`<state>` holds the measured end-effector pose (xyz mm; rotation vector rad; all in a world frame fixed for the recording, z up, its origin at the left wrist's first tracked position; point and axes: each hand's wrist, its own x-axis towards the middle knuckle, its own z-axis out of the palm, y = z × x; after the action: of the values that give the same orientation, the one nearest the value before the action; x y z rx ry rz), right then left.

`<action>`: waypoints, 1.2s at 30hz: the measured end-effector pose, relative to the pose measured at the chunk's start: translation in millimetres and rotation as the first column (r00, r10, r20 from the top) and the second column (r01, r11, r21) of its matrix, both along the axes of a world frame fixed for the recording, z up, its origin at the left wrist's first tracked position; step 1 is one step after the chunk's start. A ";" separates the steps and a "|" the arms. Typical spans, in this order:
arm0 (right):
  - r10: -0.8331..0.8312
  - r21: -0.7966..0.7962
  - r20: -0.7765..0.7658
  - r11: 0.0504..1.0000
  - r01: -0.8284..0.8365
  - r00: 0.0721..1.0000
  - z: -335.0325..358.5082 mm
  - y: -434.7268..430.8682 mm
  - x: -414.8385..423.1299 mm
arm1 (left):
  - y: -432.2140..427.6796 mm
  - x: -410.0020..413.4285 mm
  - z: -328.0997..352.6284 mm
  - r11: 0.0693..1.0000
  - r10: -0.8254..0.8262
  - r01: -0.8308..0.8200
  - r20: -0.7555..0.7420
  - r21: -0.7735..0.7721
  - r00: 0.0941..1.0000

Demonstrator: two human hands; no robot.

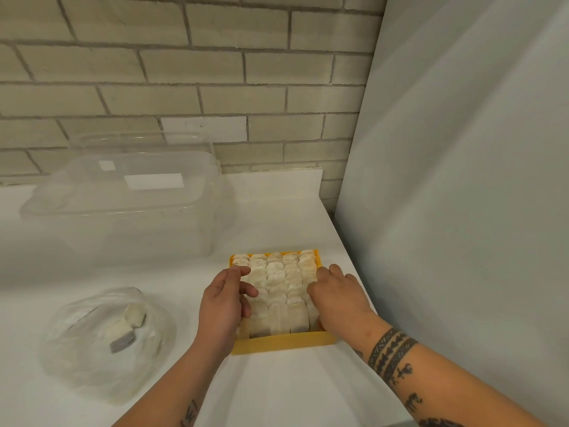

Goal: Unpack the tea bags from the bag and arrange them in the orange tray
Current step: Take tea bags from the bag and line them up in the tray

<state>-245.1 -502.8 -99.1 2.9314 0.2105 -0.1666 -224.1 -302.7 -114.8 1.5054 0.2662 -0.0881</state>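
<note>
Orange tray (281,343) packed: pale tea bags (278,291), five upright rows.

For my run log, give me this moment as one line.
stage: arranging | orange tray: nearly full of tea bags | left hand: touching left rows | right hand: on right rows | bag: few items inside

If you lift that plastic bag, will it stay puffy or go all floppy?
Probably floppy: the bag is thin, crinkled film, slumped on the counter. Likely light, since only a few tea bags show inside. They would probably slide to the bottom.
</note>
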 end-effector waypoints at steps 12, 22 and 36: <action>-0.060 0.897 -0.018 0.440 0.043 0.998 27.0 97.6 -21.7 | 14.4 18.1 26.9 0.677 -0.063 -0.259 -0.406 -0.689 0.912; -0.162 0.869 0.018 0.490 0.064 0.987 50.2 107.0 -2.4 | 51.7 11.4 37.2 0.946 -0.119 0.071 -0.135 -0.317 0.984; -0.278 0.898 -0.099 0.389 0.206 0.955 43.2 101.6 -3.8 | 73.3 1.2 21.8 0.905 -0.412 0.401 0.062 0.141 0.909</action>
<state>-248.9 -401.2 -55.9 4.0707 -0.2658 0.0470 -222.9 -229.4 -93.1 1.6680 -0.1240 -0.3414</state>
